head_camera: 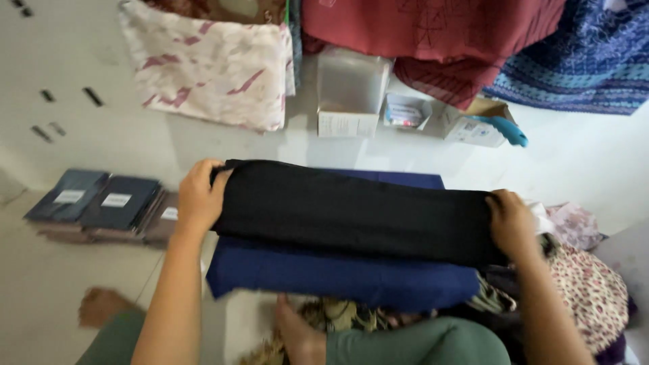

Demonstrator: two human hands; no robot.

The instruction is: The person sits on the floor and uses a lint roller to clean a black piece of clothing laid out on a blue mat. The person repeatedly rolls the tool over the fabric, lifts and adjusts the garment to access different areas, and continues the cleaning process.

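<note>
The pale floor point(595, 162) takes up most of what I see, running from the wall at the top down to my knees. Across the top hang big cloths: a red cloth point(433, 27) in the middle, a blue patterned cloth point(581, 61) to its right, and a cream cloth with pink marks point(216, 64) on the left.

In front of me lies a folded navy cloth point(338, 274), flat on the floor. On top of it rests the black cloth point(351, 213), folded into a long band that runs from left to right and tilts slightly down to the right. My left hand point(201, 196) is closed on its left end, fingers curled over the edge. My right hand point(512, 223) grips its right end, fingers wrapped over the top.

To my right sits a heap of floral cloth point(591, 290), touching the navy cloth's right side. My legs in green trousers point(419, 345) are folded below, one bare foot point(297, 334) just beneath the navy cloth, the other foot point(101, 304) out to the left.

At the left, well apart from my hands, a row of dark flat packets point(101, 203) with white labels lies on the floor. Near the wall stand a clear box point(351, 84), a small open carton point(405, 111) and a white box point(473, 125) with something light blue point(510, 130) poking out of it.
</note>
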